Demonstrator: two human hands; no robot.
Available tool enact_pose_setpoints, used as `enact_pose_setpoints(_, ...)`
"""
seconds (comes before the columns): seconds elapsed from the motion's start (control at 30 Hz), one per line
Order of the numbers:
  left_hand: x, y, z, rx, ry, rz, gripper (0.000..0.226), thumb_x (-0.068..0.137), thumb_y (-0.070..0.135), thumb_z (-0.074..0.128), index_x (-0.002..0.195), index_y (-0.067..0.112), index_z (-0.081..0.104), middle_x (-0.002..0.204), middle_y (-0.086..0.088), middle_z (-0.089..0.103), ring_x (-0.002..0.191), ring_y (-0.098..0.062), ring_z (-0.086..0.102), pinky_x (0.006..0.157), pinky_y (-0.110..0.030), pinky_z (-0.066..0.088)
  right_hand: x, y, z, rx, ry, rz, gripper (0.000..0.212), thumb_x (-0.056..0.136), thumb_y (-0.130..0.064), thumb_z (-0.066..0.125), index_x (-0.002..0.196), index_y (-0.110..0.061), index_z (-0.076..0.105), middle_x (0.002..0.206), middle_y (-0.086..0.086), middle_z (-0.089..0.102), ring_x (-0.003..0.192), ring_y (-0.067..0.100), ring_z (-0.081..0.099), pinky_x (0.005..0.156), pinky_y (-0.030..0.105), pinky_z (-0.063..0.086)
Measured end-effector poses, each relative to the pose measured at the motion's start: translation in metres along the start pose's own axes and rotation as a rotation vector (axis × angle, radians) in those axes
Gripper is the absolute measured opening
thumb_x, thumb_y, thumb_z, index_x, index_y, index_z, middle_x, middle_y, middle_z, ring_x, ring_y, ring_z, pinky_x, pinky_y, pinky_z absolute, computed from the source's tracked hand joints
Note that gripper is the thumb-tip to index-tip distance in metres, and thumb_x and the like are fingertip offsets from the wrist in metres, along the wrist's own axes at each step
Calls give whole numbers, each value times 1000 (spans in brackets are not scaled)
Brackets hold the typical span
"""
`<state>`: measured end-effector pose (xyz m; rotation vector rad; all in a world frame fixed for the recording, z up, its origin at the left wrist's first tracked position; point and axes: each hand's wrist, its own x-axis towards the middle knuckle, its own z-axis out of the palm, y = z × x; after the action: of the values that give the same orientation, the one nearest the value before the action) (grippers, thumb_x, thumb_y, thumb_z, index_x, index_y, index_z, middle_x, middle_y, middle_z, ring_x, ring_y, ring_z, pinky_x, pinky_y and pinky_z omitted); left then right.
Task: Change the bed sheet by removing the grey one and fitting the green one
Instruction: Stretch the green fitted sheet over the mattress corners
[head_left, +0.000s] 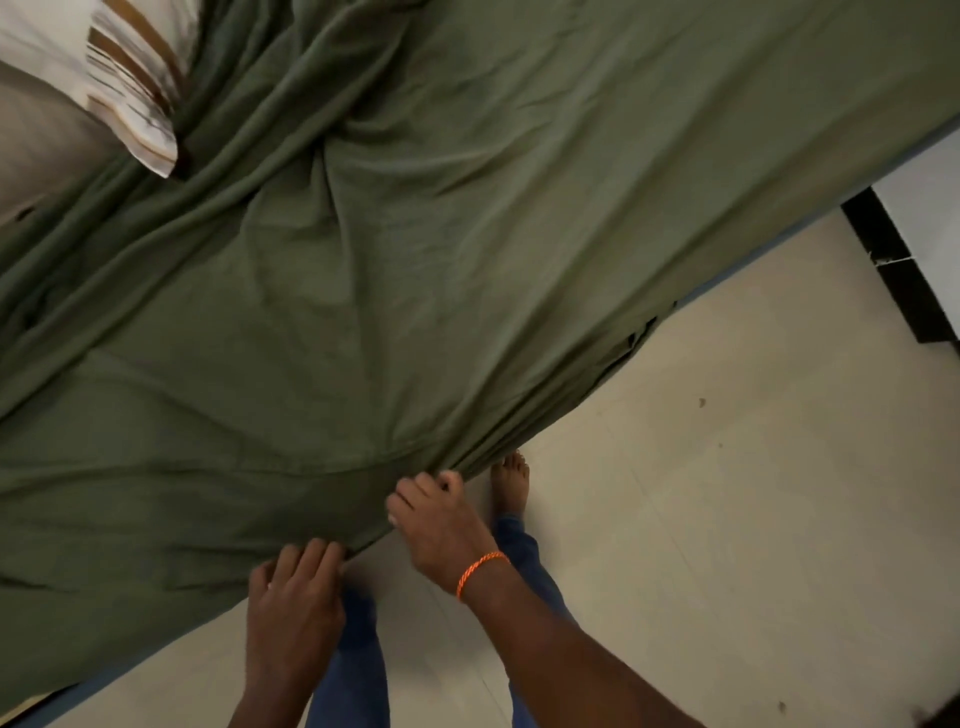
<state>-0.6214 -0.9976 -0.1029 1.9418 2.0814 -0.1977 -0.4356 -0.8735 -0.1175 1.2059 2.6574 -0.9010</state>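
Green sheet (415, 260) wrinkled; left hand (291, 597) and right hand (431, 514) curl fingers gripping its near edge. Recommend pulling taut evenly, then tucking under.

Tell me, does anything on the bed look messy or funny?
Yes. The olive-green cotton bed sheet is bunched into deep twisted folds near the striped white-and-brown pillow, not smooth, and its near edge is gathered where the right hand grips it.

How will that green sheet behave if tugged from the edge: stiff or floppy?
Likely floppy: the green sheet lies in deep folds and bunches at the right hand. Probably light and thin, since it puckers where the left hand holds its edge. A tug would likely drag wrinkles across rather than slide it flat.
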Motion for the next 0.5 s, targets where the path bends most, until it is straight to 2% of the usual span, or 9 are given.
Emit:
enact_pose_setpoints(0.1,22,23,-8,4,-148,-141,23,74,19,56,93,15,68,88,-7,63,78,-35,58,65,-44,38,9,16,-5,207,-89,0,31,96,-19,54,126,-18,61,119,4,62,112,26,54,93,44,43)
enact_pose_setpoints(0.17,49,43,-22,-86,-162,-272,3,73,17,59,76,16,60,74,-8,60,64,-36,60,57,-39,40,13,31,-15,377,-29,57,33,93,-15,56,124,-17,67,115,6,69,108,26,61,92,42,49)
enact_pose_setpoints(0.2,63,53,-32,-156,-124,-320,8,76,21,59,70,16,57,68,-8,58,56,-36,58,53,-36,40,13,39,-22,415,59,98,30,91,-13,56,117,-16,70,108,6,72,101,27,65,87,42,54)
enact_pose_setpoints(0.27,90,70,-53,-274,-58,-308,20,84,29,53,67,18,55,63,-2,53,49,-28,52,48,-30,39,14,57,-35,433,268,256,20,90,-11,54,98,-16,72,93,4,71,86,24,66,75,39,56)
enact_pose_setpoints(0.37,133,99,-56,-384,-69,-194,26,95,30,52,70,25,59,63,9,55,50,-13,51,48,-28,41,19,92,-51,621,561,643,20,87,-9,50,85,-21,66,81,-3,66,76,16,61,71,35,52)
enact_pose_setpoints(0.43,157,121,-44,-594,-243,-218,28,99,28,52,77,27,69,67,9,67,59,-11,63,54,-26,46,24,118,-55,778,770,888,25,84,-3,50,93,-22,63,88,-2,67,83,20,64,77,41,54)
enact_pose_setpoints(0.5,180,151,-41,-1148,-431,-546,30,105,17,48,96,21,76,94,2,79,86,-23,74,71,-30,55,29,143,-61,863,963,1074,35,87,2,54,115,-18,61,111,5,65,102,25,63,93,48,52)
